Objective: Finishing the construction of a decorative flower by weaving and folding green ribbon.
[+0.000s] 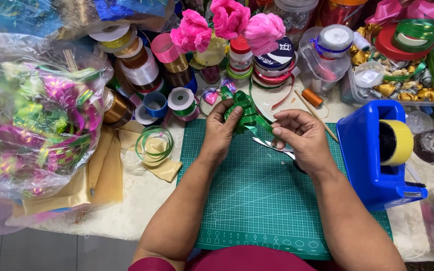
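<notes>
A green ribbon bow (243, 113) of looped, glossy strips is held above the far edge of the green cutting mat (257, 200), which lies on the table (146, 200). The left hand (222, 131) is closed around the bow's left side, thumb pressed over the gathered middle of the loops. The right hand (297, 135) pinches a tail of the same ribbon between thumb and forefinger just right of the bow, and under its palm a pair of scissors (276, 147) shows, blades pointing left; whether that hand also grips the handles cannot be told. The ribbon looks very light, thin and springy, with a slick shine, so the loops will likely try to spring open or slide unless the gathered middle is kept squeezed; the loops themselves would crease if crushed, so the centre knot and the loose tail seem the safest places to take hold. Far beyond the hands stand stacked ribbon spools (141, 70) and pink fabric flowers (229, 20); a blue tape dispenser (372, 150) sits to the right, and a clear bag of finished bows (36, 115) bulges at the left, near a loose green ribbon coil (154, 143).
</notes>
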